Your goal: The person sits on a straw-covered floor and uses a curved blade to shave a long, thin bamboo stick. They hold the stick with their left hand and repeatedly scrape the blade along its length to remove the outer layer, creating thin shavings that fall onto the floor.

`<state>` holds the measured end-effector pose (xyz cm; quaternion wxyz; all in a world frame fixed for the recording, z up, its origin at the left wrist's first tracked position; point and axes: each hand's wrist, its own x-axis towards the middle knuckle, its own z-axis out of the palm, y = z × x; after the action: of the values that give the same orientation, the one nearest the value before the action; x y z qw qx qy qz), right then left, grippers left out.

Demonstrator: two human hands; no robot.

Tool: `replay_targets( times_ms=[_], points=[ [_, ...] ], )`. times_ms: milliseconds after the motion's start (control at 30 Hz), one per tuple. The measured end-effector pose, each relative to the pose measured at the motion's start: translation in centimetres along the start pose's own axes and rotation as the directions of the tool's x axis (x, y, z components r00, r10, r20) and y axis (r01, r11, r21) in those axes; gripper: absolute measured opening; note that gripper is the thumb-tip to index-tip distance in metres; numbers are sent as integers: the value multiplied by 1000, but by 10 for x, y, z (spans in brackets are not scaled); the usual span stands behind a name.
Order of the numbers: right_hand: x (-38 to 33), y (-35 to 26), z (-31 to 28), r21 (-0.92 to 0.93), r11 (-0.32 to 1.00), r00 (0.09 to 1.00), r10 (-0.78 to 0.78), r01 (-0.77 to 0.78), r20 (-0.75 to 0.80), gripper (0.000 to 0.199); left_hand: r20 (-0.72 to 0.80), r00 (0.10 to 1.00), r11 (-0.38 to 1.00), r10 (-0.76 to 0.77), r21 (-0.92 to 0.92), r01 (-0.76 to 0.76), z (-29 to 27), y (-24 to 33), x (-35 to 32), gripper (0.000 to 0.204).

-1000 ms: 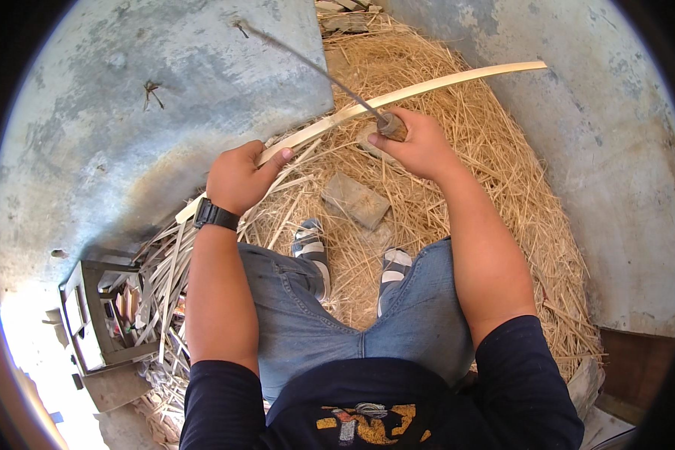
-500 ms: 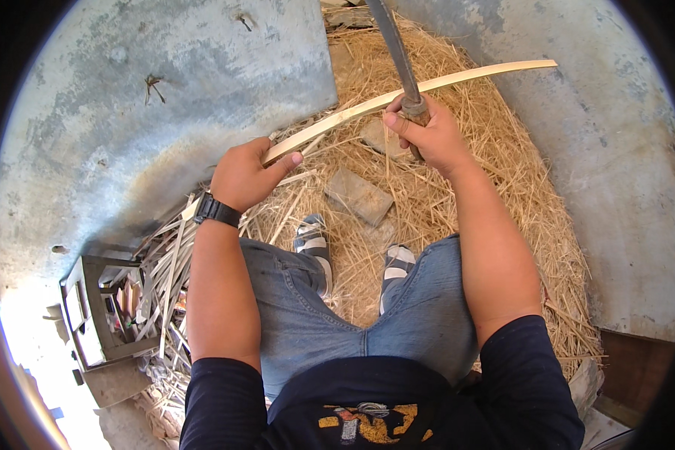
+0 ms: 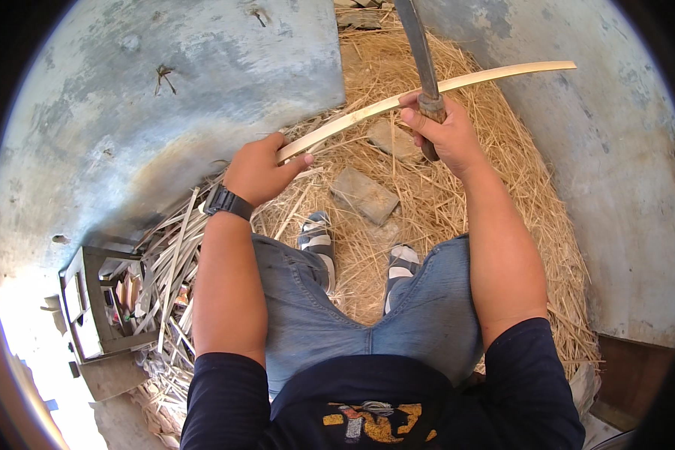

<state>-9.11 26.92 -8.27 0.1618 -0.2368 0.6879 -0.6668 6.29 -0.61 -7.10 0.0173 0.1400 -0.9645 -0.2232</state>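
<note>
A long, pale split bamboo strip [image 3: 356, 116] bows across the space before me, its far end reaching out to the right. My left hand [image 3: 261, 169] is closed round the strip's near end, with the thumb lying along it. In my right hand [image 3: 451, 139] is the wooden handle of a long, dark-bladed knife [image 3: 420, 54], its blade pointing up and away from me. The strip crosses close to the base of the blade, by my right fingers. Whether those fingers also press on the strip, I cannot tell.
Shavings [image 3: 502, 165] cover the ground around my feet, with a flat brick-like block [image 3: 364, 195] among them. Loose strips [image 3: 172, 255] pile up at the left beside a dark wooden frame [image 3: 90, 300]. Worn grey-blue walls [image 3: 225, 67] stand on both sides.
Both hands, the strip and the knife have shifted slightly right in the picture, as has part of the background. My grip on the strip and on the knife stays the same.
</note>
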Motion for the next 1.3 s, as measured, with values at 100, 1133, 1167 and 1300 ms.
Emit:
replay_targets(
  times_ms=[100,1133,1167,1300],
  points=[
    [0,-2,6,1,1000,1000,13,-13,23,37,-8,1000,998,6,56,-5,0,0,1,55],
    [9,10,27,-536,835,992,-102,128,79,40,-172,985,999,19,47,-11,3,-15,12,47],
    [9,7,29,-570,810,991,-99,136,95,42,-174,985,999,14,48,-5,2,-15,11,46],
    [4,-2,32,-670,730,987,-34,130,154,44,-199,980,999,30,48,-21,7,-19,11,45]
  ],
)
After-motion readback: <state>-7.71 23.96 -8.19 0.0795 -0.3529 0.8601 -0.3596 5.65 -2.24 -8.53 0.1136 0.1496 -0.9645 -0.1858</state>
